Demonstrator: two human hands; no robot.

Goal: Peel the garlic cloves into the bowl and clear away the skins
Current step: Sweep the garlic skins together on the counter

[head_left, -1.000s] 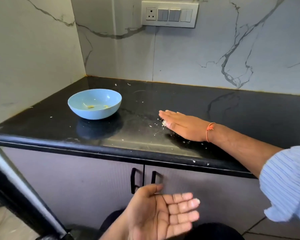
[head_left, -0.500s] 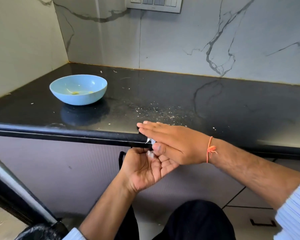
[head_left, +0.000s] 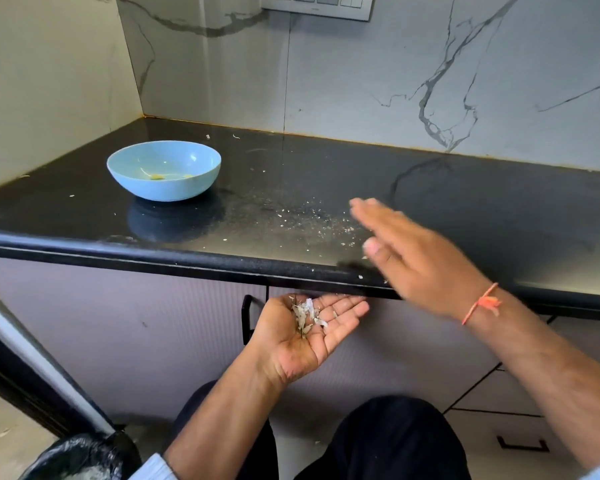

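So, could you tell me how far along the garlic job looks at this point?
Peeling looks done: a few yellowish pieces, seemingly cloves, lie in the blue bowl. In hand: the left hand, cupped below the counter edge, carries a pile of skins, while the flat right hand hovers over the counter. Left: scattered flecks, then binning the skins, perhaps in the black bag.

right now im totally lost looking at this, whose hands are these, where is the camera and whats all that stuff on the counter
No machine here: a person's two bare hands, filmed by one camera worn on their head, looking down. The left hand is cupped palm up just below the black counter edge, with dry garlic skins lying in it. The right hand, flat and blurred, is over the counter's front edge, holding nothing. On the counter stand a blue bowl with a few yellowish bits inside, and scattered skin crumbs.
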